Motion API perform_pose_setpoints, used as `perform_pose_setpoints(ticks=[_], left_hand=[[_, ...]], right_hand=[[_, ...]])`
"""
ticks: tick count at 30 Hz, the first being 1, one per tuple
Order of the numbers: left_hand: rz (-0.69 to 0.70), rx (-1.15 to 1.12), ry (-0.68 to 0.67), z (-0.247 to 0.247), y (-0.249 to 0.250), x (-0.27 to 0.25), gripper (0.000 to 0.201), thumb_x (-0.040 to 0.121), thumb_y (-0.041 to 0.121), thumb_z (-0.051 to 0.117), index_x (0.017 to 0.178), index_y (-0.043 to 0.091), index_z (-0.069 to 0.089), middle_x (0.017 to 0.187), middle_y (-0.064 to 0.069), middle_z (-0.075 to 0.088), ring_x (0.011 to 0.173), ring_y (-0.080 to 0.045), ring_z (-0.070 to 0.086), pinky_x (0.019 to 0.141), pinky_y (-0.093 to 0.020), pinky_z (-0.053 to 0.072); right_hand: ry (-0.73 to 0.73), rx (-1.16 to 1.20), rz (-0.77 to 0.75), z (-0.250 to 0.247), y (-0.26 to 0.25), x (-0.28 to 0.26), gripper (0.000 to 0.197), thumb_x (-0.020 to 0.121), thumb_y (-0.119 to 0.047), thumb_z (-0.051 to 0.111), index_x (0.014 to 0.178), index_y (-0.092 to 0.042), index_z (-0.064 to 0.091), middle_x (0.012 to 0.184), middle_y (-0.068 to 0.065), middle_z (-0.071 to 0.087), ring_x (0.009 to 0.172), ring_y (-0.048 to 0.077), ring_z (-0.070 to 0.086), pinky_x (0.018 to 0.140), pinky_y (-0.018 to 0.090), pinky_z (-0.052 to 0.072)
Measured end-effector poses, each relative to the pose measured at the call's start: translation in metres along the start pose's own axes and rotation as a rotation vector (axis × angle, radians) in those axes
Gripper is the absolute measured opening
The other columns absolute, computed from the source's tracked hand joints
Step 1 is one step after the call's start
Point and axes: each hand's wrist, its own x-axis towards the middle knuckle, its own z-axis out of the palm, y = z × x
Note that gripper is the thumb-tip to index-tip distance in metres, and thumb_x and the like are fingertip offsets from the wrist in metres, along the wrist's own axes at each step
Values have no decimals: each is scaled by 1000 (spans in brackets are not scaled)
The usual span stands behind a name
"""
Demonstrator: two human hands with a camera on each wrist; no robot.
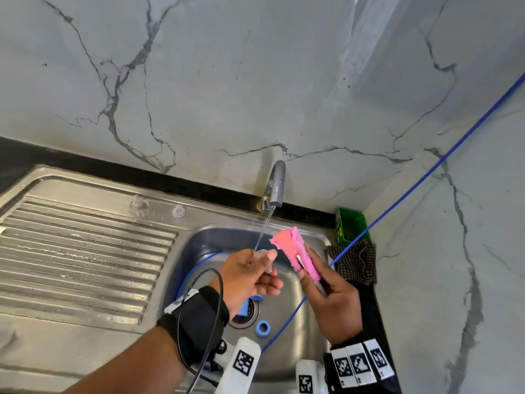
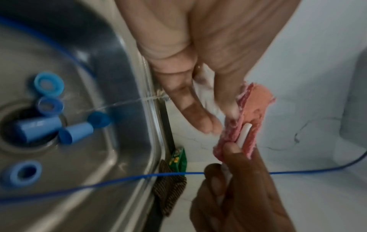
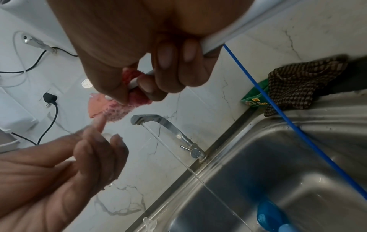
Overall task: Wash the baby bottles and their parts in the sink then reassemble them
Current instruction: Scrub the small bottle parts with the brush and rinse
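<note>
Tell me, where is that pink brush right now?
The pink brush is in the right hand, raised over the sink, just right of the water stream and the left hand.

The steel sink (image 1: pixel 287 305) sits directly below both grips, set into a black tabletop (image 1: pixel 85 163). In its basin, under the left grip, several blue bottle parts (image 2: pixel 49 125) lie clustered on the drain; one blue ring (image 1: pixel 262 327) lies just apart from them. Left of the grips, two clear nipples (image 1: pixel 159 206) stand on the ribbed drainboard (image 1: pixel 85 260). Beyond the right grip, a green box (image 1: pixel 350 227) and a checked cloth (image 1: pixel 355 261) rest in the corner.
</note>
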Motion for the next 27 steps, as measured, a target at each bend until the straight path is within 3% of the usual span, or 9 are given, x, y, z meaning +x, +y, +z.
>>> perform_pose_setpoints(ticks=[2,5,9,11,13,17,20,24,27], left_hand=[[35,113,18,-3,-1,1,40,89,15,75,110,-1,45,85,-21,69,66,-25,72,61,-30,60],[67,200,13,-8,-1,5,55,81,7,82,115,8,39,99,-29,70,69,-28,73,61,-29,60],[161,296,1,-18,-8,12,53,70,10,90,108,7,53,96,-19,75,75,-24,72,62,-26,55],[193,285,-51,-22,-11,14,52,68,17,92,110,10,61,96,-14,76,87,-28,73,75,-33,59],[234,269,-90,-25,-13,15,45,71,24,91,108,11,68,92,-6,75,89,-26,69,86,-39,57],[280,138,-184,-23,-15,12,13,85,18,73,95,10,75,80,-7,65,80,-19,62,80,-31,55],[270,157,-209,-22,-15,12,24,89,18,66,109,6,73,80,-4,67,77,-15,64,79,-26,55],[242,138,-159,-25,-13,15,27,82,22,72,102,4,73,87,-18,72,77,-20,66,78,-31,59],[212,82,-143,-27,-14,14,35,76,19,75,102,-3,67,82,-16,73,69,-20,67,67,-27,58]], right_hand=[[-10,-7,18,3,-2,-1,53,88,-9,75,123,-48,63,104,-24,74,84,-5,69,78,11,51],[-19,24,25,5,-6,-2,54,89,-6,74,123,-47,62,112,-25,72,96,-6,69,86,10,50],[-43,41,41,4,-10,-2,52,89,-8,73,124,-46,63,114,-24,72,101,-7,67,89,10,49],[-99,78,56,3,-13,-1,48,90,-9,72,127,-39,64,115,-22,72,103,-7,67,89,9,48],[-158,96,54,4,-18,-1,45,92,-11,71,128,-37,63,109,-19,74,91,-12,65,82,7,48],[-144,56,7,8,-14,1,44,94,-21,69,131,-43,61,112,-18,74,93,-7,67,83,12,51],[-32,-79,-62,14,-5,3,41,93,-39,65,133,-45,62,83,-10,67,57,5,57,57,19,48],[-22,-118,-196,19,-12,1,44,90,-23,68,132,-33,66,81,-12,62,64,4,57,60,12,44],[-45,-123,-172,18,-8,8,42,91,-32,65,132,-40,65,82,-10,66,69,5,61,63,17,49]])
